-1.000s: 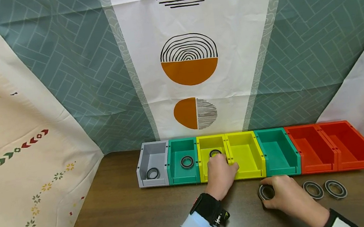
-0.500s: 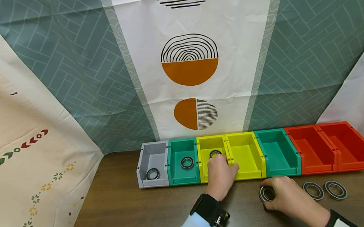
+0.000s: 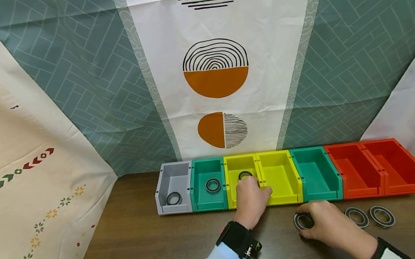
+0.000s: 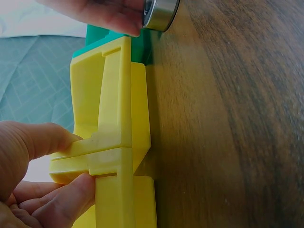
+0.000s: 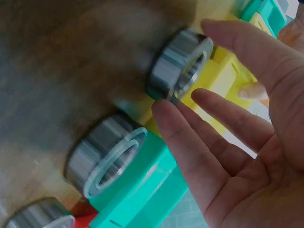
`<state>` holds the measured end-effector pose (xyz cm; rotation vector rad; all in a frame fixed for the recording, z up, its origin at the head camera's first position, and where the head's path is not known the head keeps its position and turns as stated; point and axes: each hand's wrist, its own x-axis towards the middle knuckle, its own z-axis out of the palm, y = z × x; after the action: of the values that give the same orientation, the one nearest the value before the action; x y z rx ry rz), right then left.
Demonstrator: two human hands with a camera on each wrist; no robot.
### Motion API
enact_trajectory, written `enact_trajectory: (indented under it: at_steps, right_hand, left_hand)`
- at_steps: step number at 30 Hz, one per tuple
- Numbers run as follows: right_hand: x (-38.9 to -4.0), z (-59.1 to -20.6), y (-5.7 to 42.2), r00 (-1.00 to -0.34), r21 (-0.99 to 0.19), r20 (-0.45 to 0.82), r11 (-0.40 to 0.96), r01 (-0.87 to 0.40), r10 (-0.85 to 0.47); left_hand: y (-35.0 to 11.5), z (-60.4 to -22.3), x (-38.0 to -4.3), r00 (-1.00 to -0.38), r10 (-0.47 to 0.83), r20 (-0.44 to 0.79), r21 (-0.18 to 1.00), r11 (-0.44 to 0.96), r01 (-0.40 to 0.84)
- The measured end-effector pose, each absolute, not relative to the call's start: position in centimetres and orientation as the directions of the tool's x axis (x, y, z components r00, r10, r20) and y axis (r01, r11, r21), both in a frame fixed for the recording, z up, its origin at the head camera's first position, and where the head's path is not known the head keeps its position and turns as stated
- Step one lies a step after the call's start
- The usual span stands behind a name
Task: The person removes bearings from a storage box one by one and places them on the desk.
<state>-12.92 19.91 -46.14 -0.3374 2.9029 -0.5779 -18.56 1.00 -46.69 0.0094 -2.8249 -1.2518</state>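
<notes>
Metal ring (image 5: 172, 64) pinched, boxy yellow bins (image 3: 281, 181) gripped.

From here, left hand (image 3: 252, 199) partly covers ring (image 3: 244, 173) in yellow bin (image 3: 232, 193) | head view crops right sleeve (image 3: 388, 256) | left wrist view crops held ring (image 4: 162, 15)

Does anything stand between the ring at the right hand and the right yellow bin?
Only the low front wall of that yellow bin. The left hand grips its left side, off the way; nothing else visible blocks the ring.
</notes>
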Motion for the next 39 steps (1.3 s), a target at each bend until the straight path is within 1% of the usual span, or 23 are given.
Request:
enact_trajectory:
  at_steps: [3, 6, 10, 13, 15, 18, 21, 24, 28, 32, 35, 39]
  right_hand:
    - [-13.2, -45.1, 20.1, -0.967, -0.414, -0.053, 0.887, -0.205, -0.248]
    - [-13.7, -43.8, 20.5, -0.972, -0.422, 0.070, 0.876, -0.233, -0.224]
    - [-14.5, -42.1, 21.0, -0.961, -0.425, 0.212, 0.868, -0.256, -0.180]
    - [-15.4, -41.4, 21.0, -0.953, -0.429, 0.266, 0.867, -0.253, -0.147]
    - [-16.1, -41.4, 20.8, -0.952, -0.429, 0.278, 0.870, -0.244, -0.129]
    - [-17.2, -41.8, 20.6, -0.967, -0.437, 0.229, 0.876, -0.203, -0.110]
    - [-18.3, -42.5, 20.4, -0.978, -0.422, 0.181, 0.891, -0.170, -0.101]
    - [-19.1, -42.9, 20.1, -0.982, -0.408, 0.166, 0.900, -0.154, -0.093]
    - [-19.8, -43.1, 19.8, -0.989, -0.419, 0.129, 0.900, -0.120, -0.072]
    - [-20.3, -42.9, 19.8, -0.998, -0.442, 0.051, 0.895, -0.060, -0.042]
    - [-20.7, -42.4, 19.6, -0.999, -0.449, -0.038, 0.894, 0.003, -0.016]
    - [-21.2, -41.9, 19.0, -0.990, -0.415, -0.138, 0.908, 0.061, 0.004]
  left_hand:
    - [0.9, -46.7, -18.6, -0.999, -0.028, 0.047, 0.739, 0.673, 0.016]
    - [0.8, -46.8, -18.6, -0.999, -0.028, 0.045, 0.738, 0.675, 0.014]
    - [0.5, -46.8, -18.6, -0.999, -0.029, 0.034, 0.741, 0.671, 0.006]
    - [0.3, -46.7, -18.7, -0.999, -0.027, 0.038, 0.740, 0.672, 0.010]
    - [0.3, -46.7, -18.7, -0.999, -0.026, 0.044, 0.738, 0.674, 0.015]
    - [0.2, -46.9, -18.7, -0.998, -0.022, 0.053, 0.738, 0.675, 0.024]
    - [0.3, -47.1, -18.6, -0.998, -0.018, 0.056, 0.743, 0.669, 0.030]
    - [0.4, -47.1, -18.5, -0.998, -0.018, 0.064, 0.742, 0.670, 0.035]
    - [0.5, -46.9, -18.3, -0.996, -0.017, 0.083, 0.734, 0.677, 0.049]
    - [0.6, -46.7, -18.2, -0.996, -0.012, 0.087, 0.732, 0.679, 0.056]
    - [0.7, -46.6, -18.3, -0.996, -0.011, 0.088, 0.730, 0.681, 0.057]
    - [0.7, -46.8, -18.3, -0.996, -0.011, 0.084, 0.732, 0.679, 0.054]
